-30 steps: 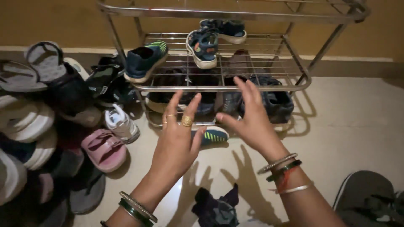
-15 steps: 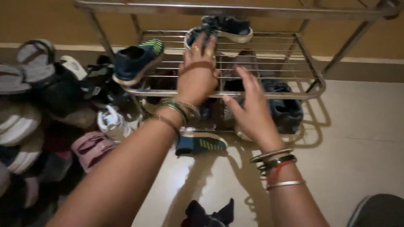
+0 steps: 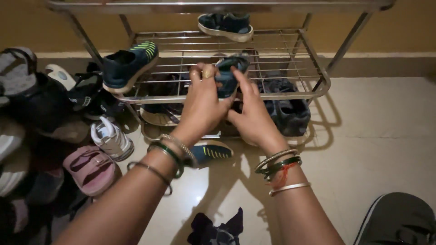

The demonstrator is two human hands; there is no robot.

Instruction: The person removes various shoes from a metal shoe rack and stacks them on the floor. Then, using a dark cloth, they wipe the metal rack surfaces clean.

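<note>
Just in front of the middle shelf of the metal shoe rack (image 3: pixel 254 96), the left hand (image 3: pixel 202 106) and the right hand (image 3: pixel 252 119) both gripped a small dark blue sandal (image 3: pixel 228 75), fingers closed round its sides. The sandal could have slipped through the rack's wire bars if set down crooked, or knocked the navy sneaker (image 3: pixel 127 68) perched half off the rack's left edge onto the heap of shoes beside it

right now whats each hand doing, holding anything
Left hand: closed on the small dark blue child's shoe, above the metal wire rack shelf.
Right hand: fingers also gripping that same shoe.
</note>
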